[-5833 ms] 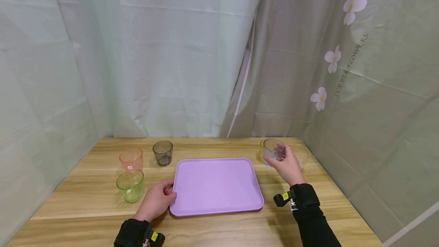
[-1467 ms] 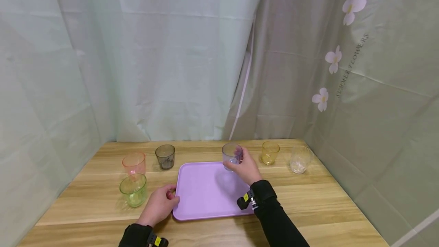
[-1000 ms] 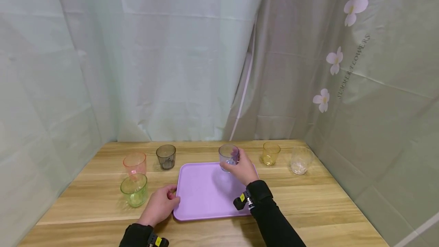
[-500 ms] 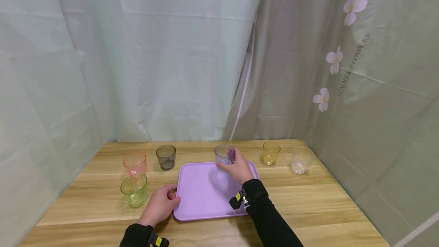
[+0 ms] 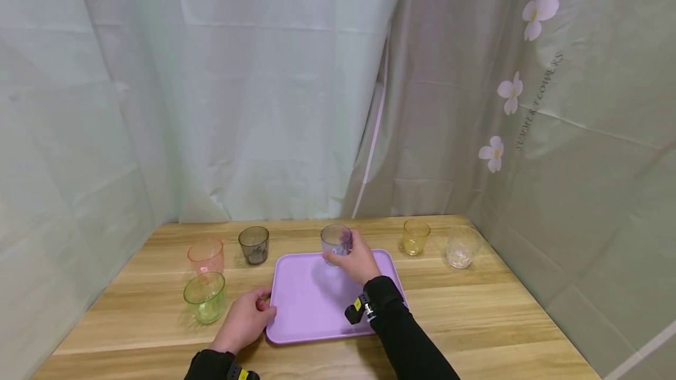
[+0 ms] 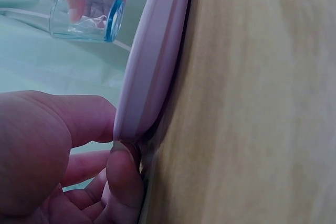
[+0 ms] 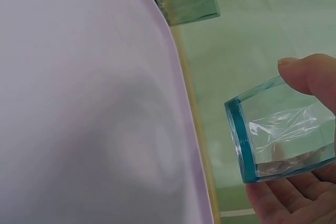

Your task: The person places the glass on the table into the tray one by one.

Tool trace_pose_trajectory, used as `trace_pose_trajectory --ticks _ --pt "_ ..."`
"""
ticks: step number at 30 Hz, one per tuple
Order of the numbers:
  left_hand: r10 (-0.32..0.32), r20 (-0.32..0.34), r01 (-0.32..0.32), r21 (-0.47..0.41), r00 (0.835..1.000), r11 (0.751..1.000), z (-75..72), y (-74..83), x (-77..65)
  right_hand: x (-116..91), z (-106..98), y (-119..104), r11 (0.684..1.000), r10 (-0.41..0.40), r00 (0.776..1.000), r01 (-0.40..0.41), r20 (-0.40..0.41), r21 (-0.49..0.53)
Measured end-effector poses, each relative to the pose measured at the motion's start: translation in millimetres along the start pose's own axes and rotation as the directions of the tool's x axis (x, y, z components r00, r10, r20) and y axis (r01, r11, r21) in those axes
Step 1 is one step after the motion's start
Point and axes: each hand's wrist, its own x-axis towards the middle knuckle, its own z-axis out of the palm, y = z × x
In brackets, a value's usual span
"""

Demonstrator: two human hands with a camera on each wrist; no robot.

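My right hand (image 5: 360, 261) grips a clear, bluish-purple tumbler (image 5: 333, 243) by its sides, thumb on one side and fingers on the other. The tumbler hangs above the far part of a purple tray (image 5: 301, 309), and the right wrist view shows a gap between its thick base (image 7: 241, 140) and the tray. My left hand (image 5: 244, 320) pinches the tray's left edge. In the left wrist view the thumb and a finger (image 6: 126, 174) meet at the rim (image 6: 126, 114), and the tray lies flat on the table.
A grey tumbler (image 5: 254, 246), a pink one (image 5: 206, 258) and a green one (image 5: 206, 299) stand left of the tray on the wooden table (image 5: 475, 321). Right of it stand a yellow tumbler (image 5: 415, 239) and a colourless one (image 5: 460, 251). Curtains (image 5: 274, 104) close off the back and sides.
My right hand has carried the bluish-purple tumbler from beside the yellow one leftward over the tray, still drifting left in the latest frames. The left hand stays at the tray edge.
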Motion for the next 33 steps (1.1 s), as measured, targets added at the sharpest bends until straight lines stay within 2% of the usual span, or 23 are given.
trace_pose_trajectory --ticks 13,22,33 --pt "0.026 -0.022 -0.026 0.005 0.999 1.0 0.5 0.1 -2.4 -2.1 19.2 -5.3 1.0 0.0 1.0 0.0 0.027 -0.001" --pt "0.015 -0.019 -0.015 0.005 1.0 1.0 -0.1 -0.1 -1.1 -1.1 35.8 -3.8 1.0 0.003 0.999 -0.003 0.046 0.014" --pt "0.046 -0.029 -0.047 -0.004 0.999 0.999 2.0 -3.3 0.4 -2.9 52.3 -11.3 1.0 0.002 0.997 -0.003 0.079 0.007"
